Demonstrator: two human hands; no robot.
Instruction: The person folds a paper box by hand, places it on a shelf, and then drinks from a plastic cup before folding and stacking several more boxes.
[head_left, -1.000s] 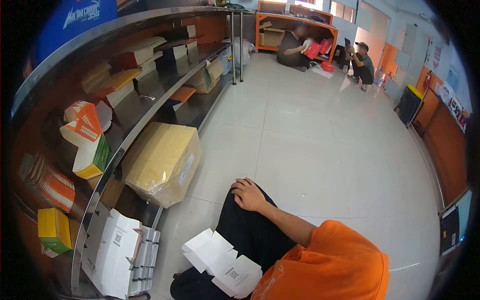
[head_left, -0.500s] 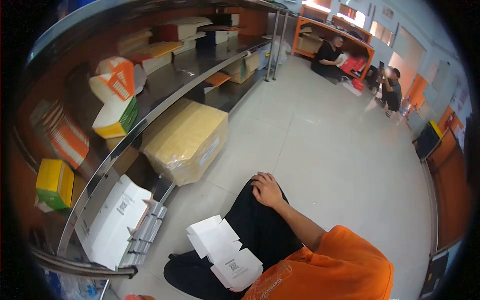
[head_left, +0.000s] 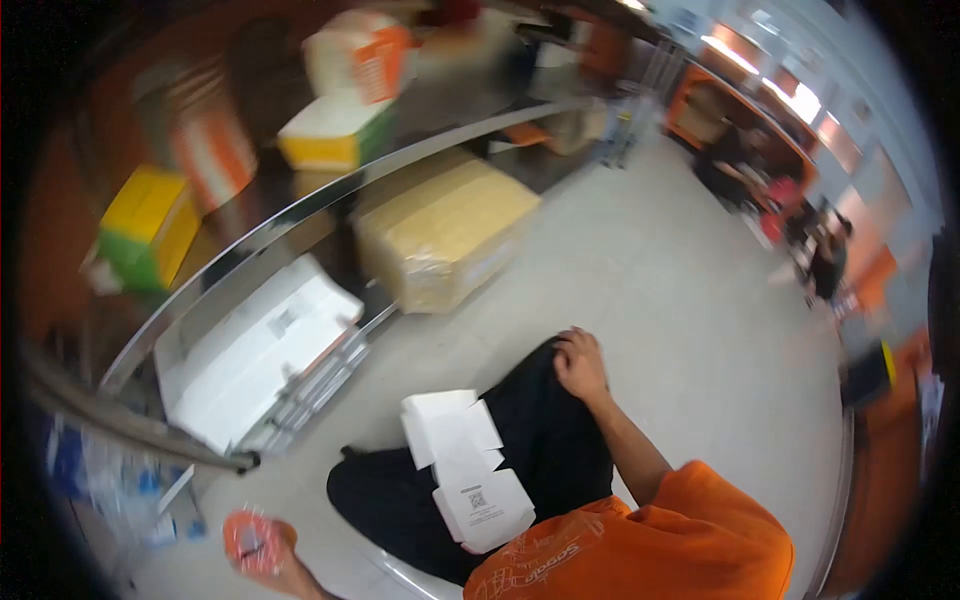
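A small red and clear plastic-wrapped item (head_left: 252, 540) is in my left hand (head_left: 285, 568) at the lower left, above the floor; its finer details are blurred. On my raised knee rests my right hand (head_left: 581, 365), holding nothing, its fingers spread over the dark trousers. An unfolded white carton (head_left: 468, 450) with a printed code lies across my lap, between the two hands and touching neither.
At the left, a metal shelf (head_left: 290, 215) holds yellow-green boxes (head_left: 150, 225) and flat white cartons (head_left: 255, 355). A taped brown box (head_left: 445, 225) stands beside it. Plastic bags (head_left: 125, 490) are at lower left. Two people sit or crouch at the far right.
My view has turned left and down. My left hand has come into view with the wrapped item, of which only a sliver showed before. My right hand stays on the knee.
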